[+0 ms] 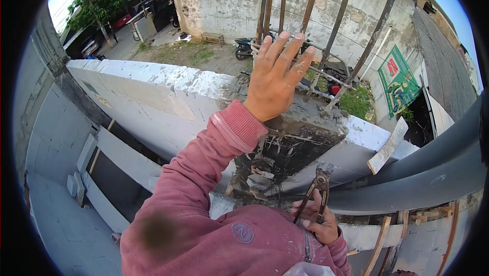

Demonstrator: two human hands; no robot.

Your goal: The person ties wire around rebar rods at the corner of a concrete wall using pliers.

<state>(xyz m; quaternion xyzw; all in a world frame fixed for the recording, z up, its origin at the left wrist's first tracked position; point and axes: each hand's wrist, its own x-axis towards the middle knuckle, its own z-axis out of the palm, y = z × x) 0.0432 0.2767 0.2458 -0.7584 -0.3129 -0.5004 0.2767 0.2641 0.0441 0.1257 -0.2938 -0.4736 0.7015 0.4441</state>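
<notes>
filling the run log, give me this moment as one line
left hand: open, fingers spread, in front of long brown metal bars | right hand: holding dark metal pincers

Left hand [273, 82] raised, outspread

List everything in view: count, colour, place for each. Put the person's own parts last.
Low wall: one, white and grey, across the middle
Bars: at least five, rusty brown, rising at the low wall, top centre
Pincers: one, dark and worn, right of centre, low
Far wall: one, stained whitish grey, behind the bars
Banner: one, mostly green, right
Large pipes: apparently two, grey, right
Bench: one, brown, before the far wall
Tree: one, green, upper left
Sweatshirt: one, dusty pink, bottom centre
Left hand: one, bare, fingers spread, before the bars
Right hand: one, bare, around the pincers
Some distant things are too small to tell.
</notes>
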